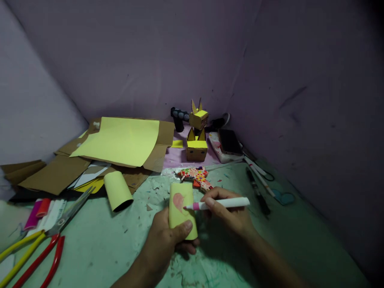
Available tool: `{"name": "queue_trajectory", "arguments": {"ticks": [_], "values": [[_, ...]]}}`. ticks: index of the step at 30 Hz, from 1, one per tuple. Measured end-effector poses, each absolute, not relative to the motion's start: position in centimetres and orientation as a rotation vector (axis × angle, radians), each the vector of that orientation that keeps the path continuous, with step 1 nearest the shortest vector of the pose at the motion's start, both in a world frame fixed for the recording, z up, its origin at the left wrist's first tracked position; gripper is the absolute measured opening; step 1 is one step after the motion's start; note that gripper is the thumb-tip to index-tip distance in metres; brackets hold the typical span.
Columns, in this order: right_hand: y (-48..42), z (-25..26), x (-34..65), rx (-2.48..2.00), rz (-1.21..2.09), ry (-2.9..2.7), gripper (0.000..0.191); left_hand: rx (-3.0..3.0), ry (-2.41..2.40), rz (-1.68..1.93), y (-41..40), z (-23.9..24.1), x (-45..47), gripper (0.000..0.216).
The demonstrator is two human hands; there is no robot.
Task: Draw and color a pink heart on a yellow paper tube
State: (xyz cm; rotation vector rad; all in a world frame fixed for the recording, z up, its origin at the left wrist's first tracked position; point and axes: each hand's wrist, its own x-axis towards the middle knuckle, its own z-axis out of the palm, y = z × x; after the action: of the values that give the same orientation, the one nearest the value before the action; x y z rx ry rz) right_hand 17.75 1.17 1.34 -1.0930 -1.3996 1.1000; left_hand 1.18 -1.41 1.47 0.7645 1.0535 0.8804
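Note:
My left hand point(168, 240) is wrapped round a yellow paper tube point(182, 218), its thumb pressing on the lower front. On the tube's face is a partly coloured pink heart point(178, 200). My right hand point(229, 210) grips a white marker point(228, 203) with a pink collar, and the pink tip meets the tube at the heart's lower right. Just behind the tube lies a flower-patterned glue gun point(195, 175). A second yellow paper tube point(117, 192) rests on the table to the left.
Scissors with red and yellow handles point(52, 236) lie front left beside several markers point(45, 212). Behind are cardboard and yellow paper sheets point(123, 140). Small eared cardboard boxes point(197, 152) stand at the back, a phone point(230, 141) to their right. A black pen-like tool point(257, 192) lies right.

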Motion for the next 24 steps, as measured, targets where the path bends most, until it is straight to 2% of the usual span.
{"name": "queue_trajectory", "arguments": {"ticks": [4, 24], "values": [[1.3, 1.2, 17.5, -1.113, 1.153, -1.32, 0.031, 0.747, 1.034, 0.892, -1.3, 1.6, 1.0, 0.048], [1.2, 1.6, 17.9, -1.148, 1.038, -1.449, 0.023, 0.775, 1.084, 0.891, -1.2, 0.6, 1.0, 0.048]]}}
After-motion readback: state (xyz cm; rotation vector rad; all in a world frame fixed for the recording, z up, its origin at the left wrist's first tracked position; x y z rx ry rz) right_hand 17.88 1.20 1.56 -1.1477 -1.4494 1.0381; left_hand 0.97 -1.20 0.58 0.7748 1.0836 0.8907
